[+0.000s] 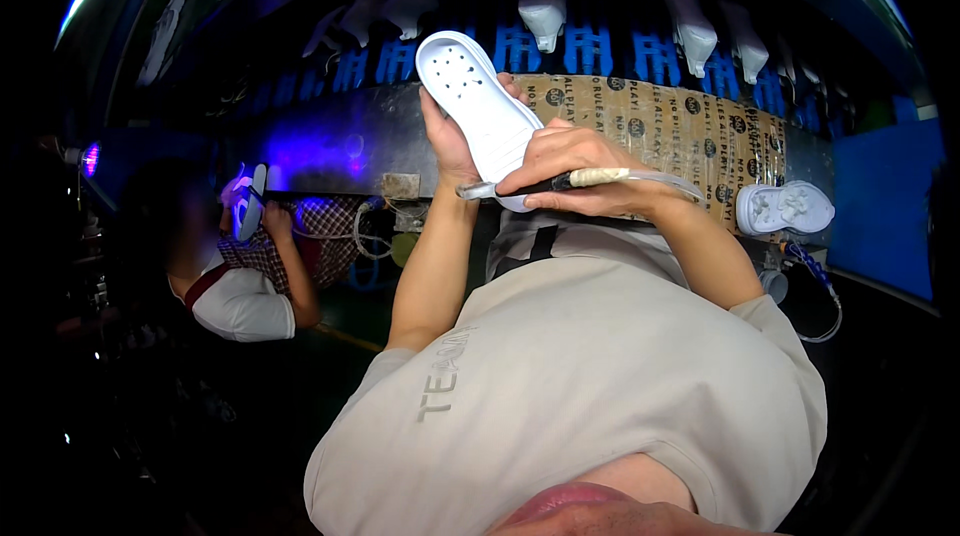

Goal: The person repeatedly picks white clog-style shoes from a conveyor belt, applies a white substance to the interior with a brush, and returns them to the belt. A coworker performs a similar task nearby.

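A long white shoe sole (490,121) with a raised rim and a cluster of small dark holes at its far end is tilted up in front of me. My left hand (450,141) grips it from beneath, thumb along its left edge and fingertips showing past its right side. Closed round a slim dark pen-like tool (555,183), my right hand (585,161) sits over the sole's near end. The tool's pale rear end leads into a clear hose (665,178). Its grey tip lies by the heel; whether it touches the sole I cannot tell.
Another white shoe part (785,208) lies on the right of the bench, whose brown covering (690,136) is printed. Beyond, white shoe forms (545,6) hang above blue racks (588,51). At left a co-worker (245,301) holds a sole (248,206) under violet light.
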